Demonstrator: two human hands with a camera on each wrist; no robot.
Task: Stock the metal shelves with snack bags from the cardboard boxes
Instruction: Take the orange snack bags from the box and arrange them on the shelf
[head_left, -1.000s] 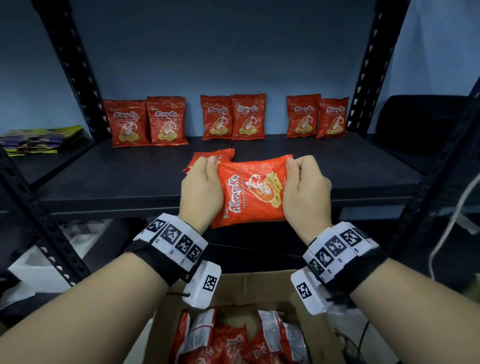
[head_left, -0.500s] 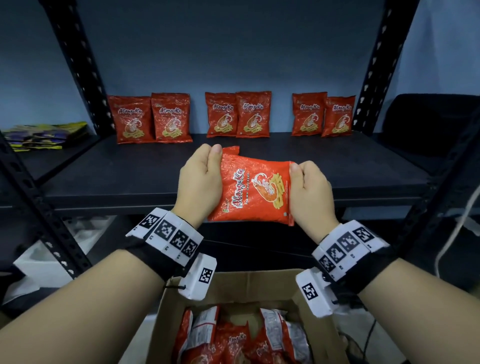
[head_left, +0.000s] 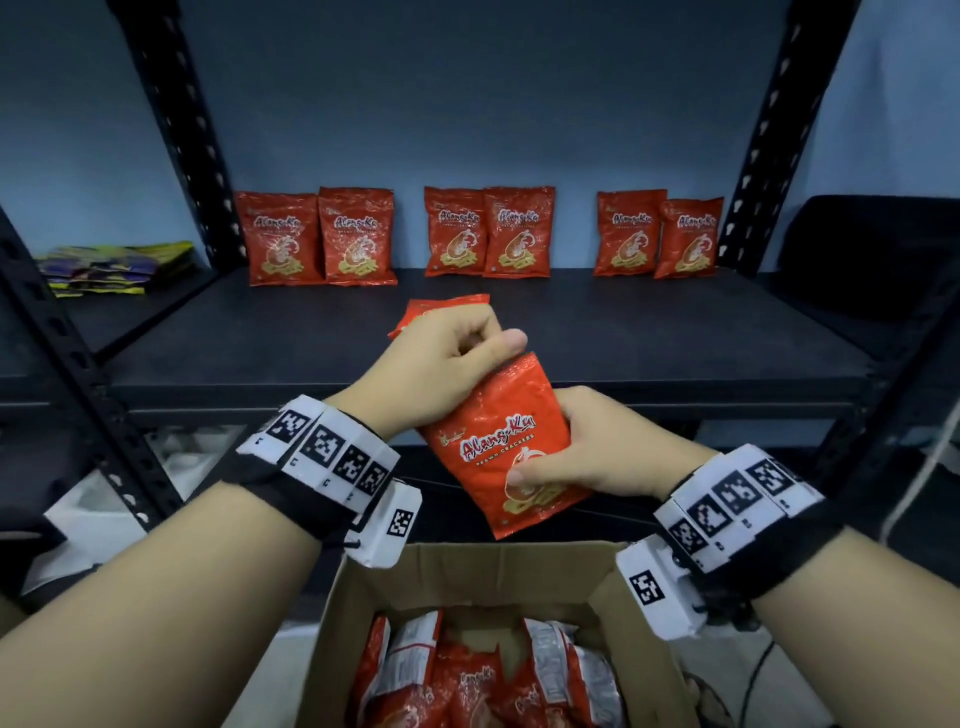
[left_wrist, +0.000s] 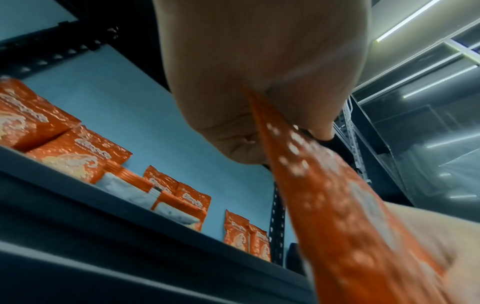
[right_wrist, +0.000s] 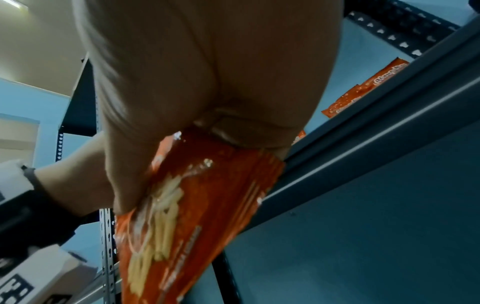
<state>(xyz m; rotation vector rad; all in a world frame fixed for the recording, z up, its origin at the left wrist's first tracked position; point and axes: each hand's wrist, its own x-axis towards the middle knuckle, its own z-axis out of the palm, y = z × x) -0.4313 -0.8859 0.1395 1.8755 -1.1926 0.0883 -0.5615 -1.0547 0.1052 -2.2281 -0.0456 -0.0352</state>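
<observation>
I hold one red prawn-cracker bag (head_left: 506, 447) upright and tilted in front of the black metal shelf (head_left: 649, 338). My left hand (head_left: 452, 358) pinches its top edge; the left wrist view shows that bag (left_wrist: 345, 205) running down from the curled fingers. My right hand (head_left: 587, 457) grips its lower right side with the thumb across the print, as the right wrist view of the bag (right_wrist: 187, 205) confirms. Another red bag (head_left: 441, 306) lies flat on the shelf behind my left hand. Several bags (head_left: 488, 231) stand in pairs along the back wall.
An open cardboard box (head_left: 519, 566) with more red bags sits below my hands. A flat pile of yellow and purple packets (head_left: 114, 267) lies on the neighbouring shelf at left. Black perforated uprights (head_left: 182, 130) frame the shelf. A dark chair (head_left: 857, 244) stands at right.
The bag has turned from lying sideways between both hands to nearly upright. My left hand has moved up to its top edge, and my right hand has dropped to its lower side.
</observation>
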